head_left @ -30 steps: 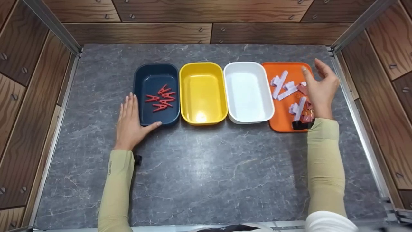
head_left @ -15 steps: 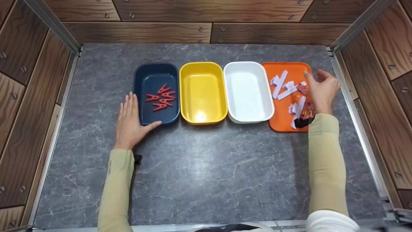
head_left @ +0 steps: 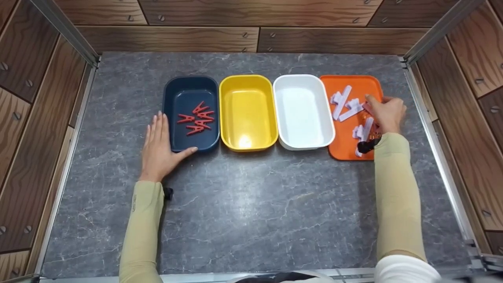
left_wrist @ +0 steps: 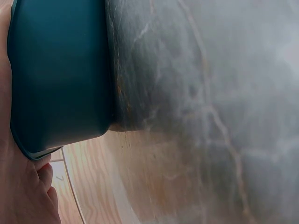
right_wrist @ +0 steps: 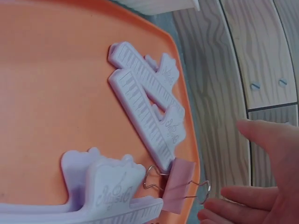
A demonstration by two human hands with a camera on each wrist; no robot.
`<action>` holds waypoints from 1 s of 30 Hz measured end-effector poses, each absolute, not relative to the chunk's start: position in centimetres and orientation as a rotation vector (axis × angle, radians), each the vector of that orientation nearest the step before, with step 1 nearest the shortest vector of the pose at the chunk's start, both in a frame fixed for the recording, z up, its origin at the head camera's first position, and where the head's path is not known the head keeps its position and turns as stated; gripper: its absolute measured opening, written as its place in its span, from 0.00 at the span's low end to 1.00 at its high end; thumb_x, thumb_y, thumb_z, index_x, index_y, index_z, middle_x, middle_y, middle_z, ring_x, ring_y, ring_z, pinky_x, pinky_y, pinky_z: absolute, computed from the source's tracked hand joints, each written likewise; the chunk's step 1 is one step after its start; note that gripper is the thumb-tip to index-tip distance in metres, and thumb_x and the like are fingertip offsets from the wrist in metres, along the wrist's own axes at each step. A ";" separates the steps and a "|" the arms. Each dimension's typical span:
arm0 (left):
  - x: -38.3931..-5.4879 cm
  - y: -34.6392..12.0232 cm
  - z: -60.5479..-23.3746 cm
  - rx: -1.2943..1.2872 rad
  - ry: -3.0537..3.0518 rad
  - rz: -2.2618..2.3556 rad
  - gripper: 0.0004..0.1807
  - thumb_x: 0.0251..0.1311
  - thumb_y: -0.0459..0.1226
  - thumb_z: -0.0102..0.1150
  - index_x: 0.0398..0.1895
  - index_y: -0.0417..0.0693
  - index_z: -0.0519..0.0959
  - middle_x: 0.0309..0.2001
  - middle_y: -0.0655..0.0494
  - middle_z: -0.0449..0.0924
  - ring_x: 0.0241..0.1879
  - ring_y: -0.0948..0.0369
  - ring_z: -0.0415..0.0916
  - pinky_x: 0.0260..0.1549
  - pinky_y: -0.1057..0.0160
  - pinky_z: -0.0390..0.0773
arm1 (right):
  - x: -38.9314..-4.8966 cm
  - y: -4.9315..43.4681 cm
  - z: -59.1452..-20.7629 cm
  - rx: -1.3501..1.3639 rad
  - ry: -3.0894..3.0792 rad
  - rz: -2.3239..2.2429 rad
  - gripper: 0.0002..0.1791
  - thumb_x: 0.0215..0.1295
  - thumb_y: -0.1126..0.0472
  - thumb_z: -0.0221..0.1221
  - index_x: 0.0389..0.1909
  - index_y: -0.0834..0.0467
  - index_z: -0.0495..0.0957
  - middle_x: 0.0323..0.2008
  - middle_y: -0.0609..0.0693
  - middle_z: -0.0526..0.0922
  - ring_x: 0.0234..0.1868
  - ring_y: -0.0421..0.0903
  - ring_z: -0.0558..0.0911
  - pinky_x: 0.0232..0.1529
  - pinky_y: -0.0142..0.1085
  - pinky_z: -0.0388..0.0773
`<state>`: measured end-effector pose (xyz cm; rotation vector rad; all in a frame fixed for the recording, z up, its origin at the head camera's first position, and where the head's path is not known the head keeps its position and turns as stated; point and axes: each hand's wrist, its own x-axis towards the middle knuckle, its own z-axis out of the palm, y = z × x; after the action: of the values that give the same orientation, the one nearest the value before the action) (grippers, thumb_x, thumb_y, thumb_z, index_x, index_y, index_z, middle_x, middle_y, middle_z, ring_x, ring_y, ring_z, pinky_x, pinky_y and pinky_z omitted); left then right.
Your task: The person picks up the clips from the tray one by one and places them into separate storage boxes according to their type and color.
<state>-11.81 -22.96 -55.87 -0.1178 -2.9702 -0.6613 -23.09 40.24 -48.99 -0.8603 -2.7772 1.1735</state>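
In the head view my left hand (head_left: 157, 151) rests against the left front corner of a dark blue tub (head_left: 190, 83), its fingers straight along the side and thumb at the front rim. Several small red clothespins (head_left: 202, 115) lie in that tub. My right hand (head_left: 389, 114) is over the right side of an orange tray (head_left: 341, 151). The right wrist view shows its fingertips right at the wire handle of a pink binder clip (right_wrist: 179, 186), thumb spread apart. Pale purple bag clips (right_wrist: 142, 116) with a piano-key pattern lie beside it. The hand hides some clips in the head view.
A yellow tub (head_left: 248, 114) and a white tub (head_left: 303, 112) stand side by side between the blue tub and the orange tray. Wood-patterned walls (head_left: 169, 39) enclose the grey marbled table (head_left: 251, 212) at the back and sides.
My right hand has moved down and slightly left, from the tray's upper right edge toward the pink binder clip. The left hand has stayed against the blue tub.
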 end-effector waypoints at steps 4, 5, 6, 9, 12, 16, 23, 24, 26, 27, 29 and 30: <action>-11.8 -22.9 -55.8 -0.123 -2.975 -0.672 0.74 0.47 0.80 0.54 0.82 0.43 0.35 0.82 0.50 0.30 0.79 0.57 0.26 0.76 0.58 0.29 | -23.0 40.2 -49.0 -0.918 -2.841 1.142 0.54 0.58 0.26 0.59 0.70 0.67 0.70 0.66 0.67 0.72 0.60 0.61 0.75 0.57 0.48 0.78; -11.8 -22.9 -55.8 -0.124 -2.975 -0.671 0.74 0.47 0.80 0.54 0.82 0.43 0.35 0.82 0.50 0.30 0.79 0.57 0.26 0.75 0.58 0.29 | -23.0 40.2 -49.1 -0.932 -2.849 1.141 0.54 0.58 0.26 0.59 0.70 0.67 0.71 0.66 0.67 0.72 0.59 0.61 0.74 0.57 0.47 0.78; -11.8 -22.9 -55.8 -0.124 -2.975 -0.671 0.74 0.47 0.80 0.54 0.82 0.43 0.35 0.82 0.50 0.30 0.79 0.56 0.26 0.75 0.58 0.29 | -23.0 40.2 -49.2 -0.940 -2.852 1.142 0.54 0.58 0.27 0.59 0.70 0.67 0.71 0.65 0.67 0.73 0.59 0.61 0.73 0.57 0.46 0.77; -11.8 -23.0 -55.8 -0.119 -2.970 -0.664 0.74 0.46 0.80 0.54 0.82 0.42 0.36 0.82 0.49 0.31 0.80 0.56 0.27 0.75 0.58 0.29 | -23.1 40.1 -49.4 -0.955 -2.863 1.139 0.52 0.58 0.27 0.59 0.68 0.67 0.73 0.64 0.67 0.74 0.59 0.61 0.72 0.57 0.46 0.76; -11.8 -23.0 -55.8 -0.115 -2.970 -0.663 0.74 0.46 0.80 0.54 0.82 0.43 0.36 0.82 0.49 0.31 0.79 0.57 0.26 0.75 0.58 0.29 | -23.3 40.1 -49.5 -0.974 -2.874 1.128 0.52 0.59 0.27 0.58 0.68 0.67 0.73 0.64 0.67 0.74 0.60 0.62 0.71 0.61 0.48 0.75; -11.8 -23.0 -55.7 -0.113 -2.979 -0.661 0.74 0.46 0.80 0.53 0.82 0.43 0.35 0.82 0.49 0.30 0.79 0.57 0.25 0.75 0.58 0.28 | -23.5 40.1 -49.7 -0.988 -2.875 1.116 0.52 0.59 0.29 0.59 0.70 0.68 0.70 0.66 0.68 0.72 0.63 0.64 0.70 0.65 0.50 0.72; -11.9 -22.9 -55.7 -0.109 -2.987 -0.654 0.74 0.48 0.79 0.54 0.82 0.42 0.35 0.82 0.50 0.29 0.79 0.57 0.25 0.75 0.58 0.28 | -23.3 40.3 -50.3 -1.020 -2.842 1.091 0.46 0.58 0.33 0.64 0.63 0.68 0.76 0.59 0.66 0.76 0.57 0.60 0.74 0.59 0.47 0.76; -11.9 -22.9 -55.7 -0.108 -2.988 -0.654 0.73 0.48 0.79 0.55 0.82 0.42 0.35 0.82 0.50 0.29 0.79 0.57 0.25 0.75 0.58 0.28 | -23.3 40.3 -50.3 -1.030 -2.839 1.090 0.46 0.58 0.32 0.64 0.62 0.67 0.77 0.57 0.64 0.77 0.55 0.58 0.74 0.57 0.46 0.77; -11.9 -22.9 -55.7 -0.108 -2.990 -0.654 0.73 0.48 0.79 0.55 0.82 0.43 0.35 0.82 0.50 0.28 0.79 0.57 0.25 0.75 0.58 0.28 | -23.3 40.4 -50.5 -1.049 -2.832 1.091 0.44 0.57 0.32 0.65 0.59 0.67 0.78 0.53 0.62 0.78 0.50 0.55 0.75 0.52 0.42 0.78; -11.9 -22.9 -55.7 -0.108 -2.990 -0.655 0.74 0.48 0.79 0.55 0.82 0.43 0.35 0.82 0.50 0.28 0.79 0.57 0.25 0.75 0.58 0.28 | -23.4 40.3 -50.5 -1.060 -2.824 1.099 0.43 0.57 0.32 0.65 0.57 0.67 0.79 0.52 0.61 0.78 0.49 0.54 0.75 0.50 0.41 0.78; -11.8 -22.9 -55.7 -0.109 -2.988 -0.657 0.74 0.48 0.79 0.55 0.82 0.43 0.35 0.82 0.50 0.29 0.79 0.57 0.25 0.75 0.58 0.28 | -23.5 40.2 -50.5 -1.076 -2.819 1.094 0.42 0.57 0.32 0.65 0.55 0.66 0.79 0.50 0.59 0.79 0.46 0.52 0.76 0.49 0.40 0.79; -11.8 -22.9 -55.7 -0.107 -2.987 -0.659 0.74 0.47 0.79 0.54 0.82 0.43 0.35 0.82 0.50 0.29 0.79 0.57 0.25 0.75 0.58 0.28 | -23.6 40.1 -50.4 -1.082 -2.820 1.089 0.42 0.57 0.32 0.65 0.55 0.65 0.79 0.50 0.60 0.79 0.46 0.52 0.76 0.49 0.40 0.80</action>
<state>-11.82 -22.95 -55.73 -0.1073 -2.9867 -0.6589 -23.64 40.11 -50.44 -1.0822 -2.8195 1.0886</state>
